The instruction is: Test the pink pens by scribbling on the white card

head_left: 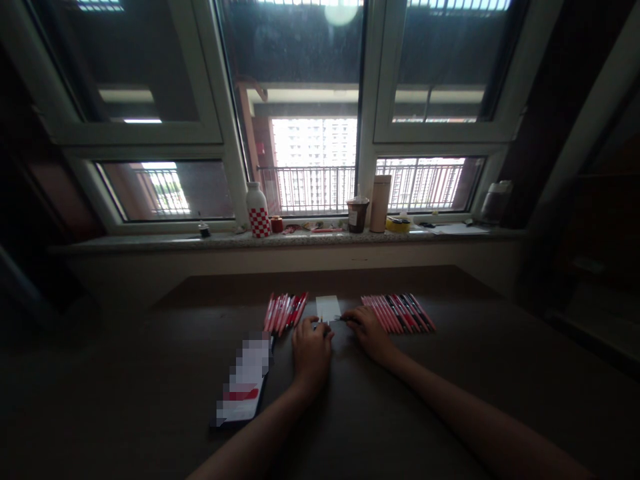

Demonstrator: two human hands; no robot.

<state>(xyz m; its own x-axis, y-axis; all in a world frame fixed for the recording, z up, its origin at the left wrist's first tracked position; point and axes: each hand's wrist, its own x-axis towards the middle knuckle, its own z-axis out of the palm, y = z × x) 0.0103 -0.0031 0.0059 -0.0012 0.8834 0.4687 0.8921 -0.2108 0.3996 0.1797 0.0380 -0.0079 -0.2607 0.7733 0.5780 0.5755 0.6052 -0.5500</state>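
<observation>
My left hand [313, 350] rests on the dark table with its fingers curled. Something small and whitish shows at its fingertips, too small to name. My right hand [371, 331] pinches a thin dark object [341, 318], whose tip points left towards the other hand. A white piece of paper [328, 305] lies just beyond both hands. Left of it is a row of red and pink pens [285, 312], near my left fingers. On the other side, a wider row of pink, red and black pens [405, 313] lies beside my right hand, which hides its near left part.
A flat tray or box [245, 387], partly pixelated, lies left of my left forearm. On the windowsill [220, 241] stand a red-checked bottle [259, 212], a drink cup [357, 215], a tan tall container [381, 203] and yellow tape [397, 225].
</observation>
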